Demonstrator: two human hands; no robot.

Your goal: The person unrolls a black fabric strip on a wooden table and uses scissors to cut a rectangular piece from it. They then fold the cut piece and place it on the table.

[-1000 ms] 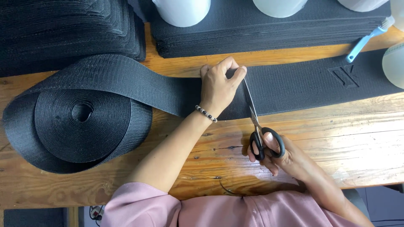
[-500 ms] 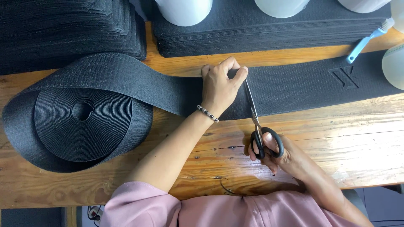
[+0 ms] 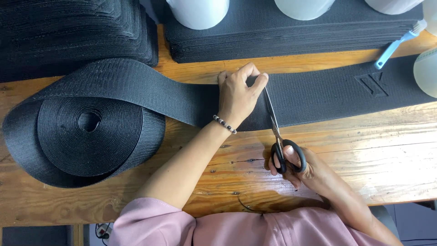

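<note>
One left hand [image 3: 237,98] presses one black webbing strip [image 3: 327,93] flat — one right hand [image 3: 302,171], fingers through the handles, holds one pair of scissors [image 3: 277,136].

1. Everything is carried by a wooden table [image 3: 364,150], planks w/ visible grain & knots.
2. A big roll of black webbing [image 3: 91,132] is laid flat at left; its strip [image 3: 327,95] is stretched across to the right edge.
3. Stacks of black cut pieces [image 3: 296,34] are set along the back.
4. White cones [image 3: 200,11], prob. thread spools, are seen at top.
5. A blue-handled brush [image 3: 396,43] is propped at right.
</note>
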